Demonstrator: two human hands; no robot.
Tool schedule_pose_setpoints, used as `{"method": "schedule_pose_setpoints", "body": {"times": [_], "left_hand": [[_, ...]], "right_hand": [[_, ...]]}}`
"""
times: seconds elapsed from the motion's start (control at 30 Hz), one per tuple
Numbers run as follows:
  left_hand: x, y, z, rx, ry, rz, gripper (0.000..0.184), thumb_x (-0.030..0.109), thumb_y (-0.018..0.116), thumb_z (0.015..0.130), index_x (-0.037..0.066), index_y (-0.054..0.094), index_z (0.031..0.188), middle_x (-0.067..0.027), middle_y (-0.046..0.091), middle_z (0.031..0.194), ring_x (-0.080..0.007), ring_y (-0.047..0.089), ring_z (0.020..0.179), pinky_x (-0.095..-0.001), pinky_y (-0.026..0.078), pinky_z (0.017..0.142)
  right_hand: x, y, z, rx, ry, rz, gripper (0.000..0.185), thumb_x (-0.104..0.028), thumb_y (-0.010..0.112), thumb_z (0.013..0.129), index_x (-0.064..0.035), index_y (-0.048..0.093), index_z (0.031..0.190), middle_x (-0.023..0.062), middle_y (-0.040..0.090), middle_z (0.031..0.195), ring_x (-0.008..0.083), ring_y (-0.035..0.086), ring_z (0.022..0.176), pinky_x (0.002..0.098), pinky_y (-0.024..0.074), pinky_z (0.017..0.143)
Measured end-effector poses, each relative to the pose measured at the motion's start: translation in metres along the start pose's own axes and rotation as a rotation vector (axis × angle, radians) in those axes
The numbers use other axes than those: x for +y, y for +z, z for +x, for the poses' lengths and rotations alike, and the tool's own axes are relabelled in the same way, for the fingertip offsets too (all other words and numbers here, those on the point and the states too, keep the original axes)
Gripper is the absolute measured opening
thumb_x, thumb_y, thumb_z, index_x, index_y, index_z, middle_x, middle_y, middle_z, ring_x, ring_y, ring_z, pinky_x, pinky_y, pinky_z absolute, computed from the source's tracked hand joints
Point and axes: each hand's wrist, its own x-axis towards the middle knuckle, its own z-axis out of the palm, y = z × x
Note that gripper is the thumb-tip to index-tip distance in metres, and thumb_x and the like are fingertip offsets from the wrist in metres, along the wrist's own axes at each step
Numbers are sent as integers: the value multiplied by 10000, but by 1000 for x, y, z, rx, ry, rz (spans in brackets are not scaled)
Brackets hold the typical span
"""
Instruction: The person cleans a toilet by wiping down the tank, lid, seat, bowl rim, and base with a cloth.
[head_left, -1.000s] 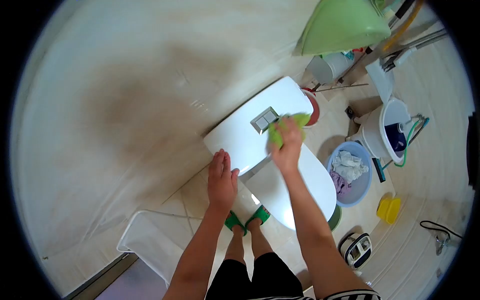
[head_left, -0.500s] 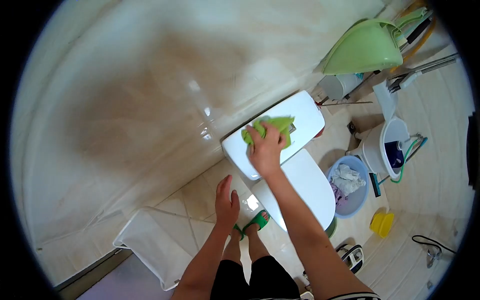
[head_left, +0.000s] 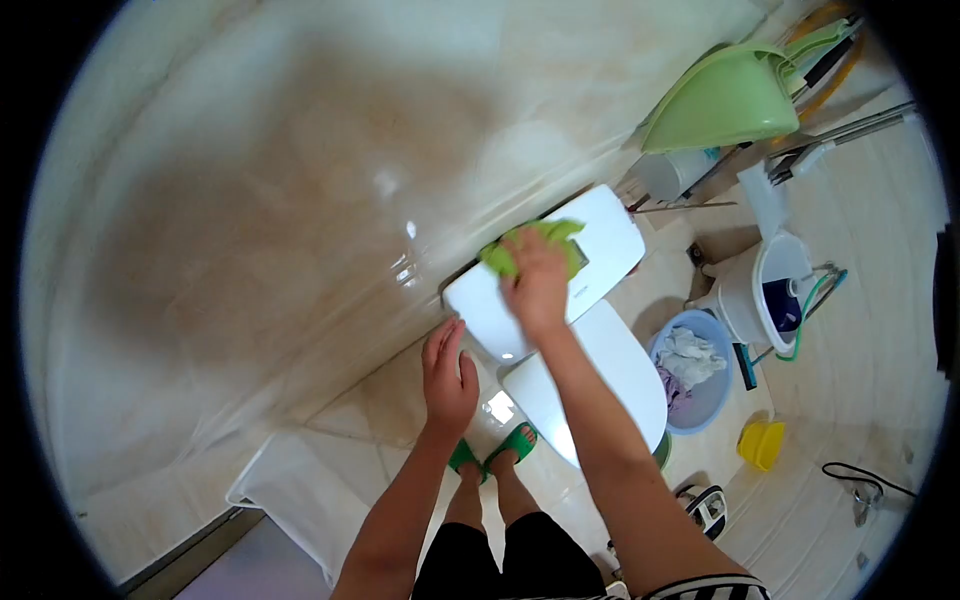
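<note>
A green cloth (head_left: 560,232) lies bunched on the white toilet tank lid (head_left: 612,232), near its wall-side edge and partly over the flush button. My right hand (head_left: 538,285) presses on the cloth from above; its fingers are somewhat blurred. My left hand (head_left: 449,380) hangs beside the tank's left end, thumb apart from the other fingers, holding nothing. Its fingertips come close to the tank's corner; whether they touch it I cannot tell. Below the tank, the closed white toilet seat lid (head_left: 620,375) is partly covered by my right forearm.
Right of the toilet stand a blue basin (head_left: 715,400) with clothes and a white bucket (head_left: 750,300). A yellow container (head_left: 762,445) sits on the floor farther right. Green basins (head_left: 725,105) hang at upper right. A white folding frame (head_left: 300,480) stands at lower left.
My right hand has moved the cloth slightly up and left, toward the wall edge of the tank lid. My left hand has risen closer to the tank's corner.
</note>
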Motion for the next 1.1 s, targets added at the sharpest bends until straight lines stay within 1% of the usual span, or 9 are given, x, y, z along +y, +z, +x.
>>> {"method": "schedule_pose_setpoints", "body": {"times": [0.1, 0.23, 0.37, 0.4, 0.47, 0.7, 0.8, 1.03, 1.1], "left_hand": [[7, 19, 31, 69, 49, 8, 461, 13, 491, 883, -10, 481, 1343, -202, 444, 1362, -375, 450, 1244, -439, 355, 1059], [19, 34, 60, 14, 106, 134, 474, 69, 544, 880, -8, 478, 1342, -188, 465, 1337, -366, 418, 1253, -462, 314, 1077], [17, 59, 85, -108, 168, 393, 390, 128, 563, 889, 30, 545, 1266, -105, 529, 1262, -307, 471, 1185, -453, 363, 1031], [13, 64, 89, -58, 206, 455, 359, 109, 559, 883, 45, 567, 1236, -85, 542, 1233, -284, 484, 1168, -433, 372, 1023], [10, 72, 88, 41, 258, 522, 312, 75, 549, 865, 77, 614, 1170, -47, 570, 1163, -243, 505, 1136, -392, 382, 1014], [10, 70, 86, 20, 222, 503, 339, 85, 540, 849, 88, 610, 1181, -39, 571, 1173, -251, 512, 1138, -403, 376, 1023], [7, 72, 88, 20, 230, 522, 356, 82, 544, 842, 84, 602, 1193, -43, 572, 1174, -263, 519, 1136, -408, 392, 1007], [7, 73, 89, 59, 287, 540, 361, 5, 570, 822, 76, 612, 1173, -56, 590, 1120, -271, 556, 1074, -422, 436, 961], [9, 72, 90, 57, 302, 542, 344, 6, 573, 822, 70, 621, 1156, -59, 594, 1105, -270, 565, 1059, -426, 447, 942]], "right_hand": [[-26, -1, -46, -141, -161, 138, 471, -102, 699, 701, -129, 657, 1169, 137, 566, 1319, 307, 507, 1262, 514, 320, 1097], [20, -2, -27, 4, -195, -1, 473, -130, 695, 721, -134, 650, 1191, 135, 578, 1300, 309, 505, 1263, 517, 342, 1078], [90, -21, 34, 93, 18, -130, 460, -126, 664, 761, -105, 627, 1219, 158, 542, 1336, 352, 517, 1214, 443, 394, 1034], [104, -25, 43, 74, 124, -139, 479, -212, 633, 807, -129, 591, 1277, 152, 516, 1368, 313, 449, 1301, 514, 315, 1089], [115, -22, 40, 100, 182, -164, 492, -212, 623, 818, -134, 574, 1301, 156, 490, 1397, 320, 427, 1319, 521, 291, 1104], [23, -36, -52, -119, -10, 66, 647, -86, 728, 670, -119, 573, 1297, 180, 474, 1409, 369, 431, 1316, 559, 301, 1084], [41, -36, -36, -101, -65, 45, 653, -82, 733, 664, -116, 573, 1296, 178, 461, 1422, 361, 437, 1313, 545, 314, 1084], [149, -41, 47, 140, 229, -64, 501, -279, 648, 794, -68, 609, 1247, 175, 509, 1371, 351, 482, 1249, 497, 352, 1049], [146, -43, 40, 143, 254, -51, 507, -235, 661, 776, -60, 605, 1248, 192, 509, 1359, 361, 480, 1240, 512, 359, 1030]]}}
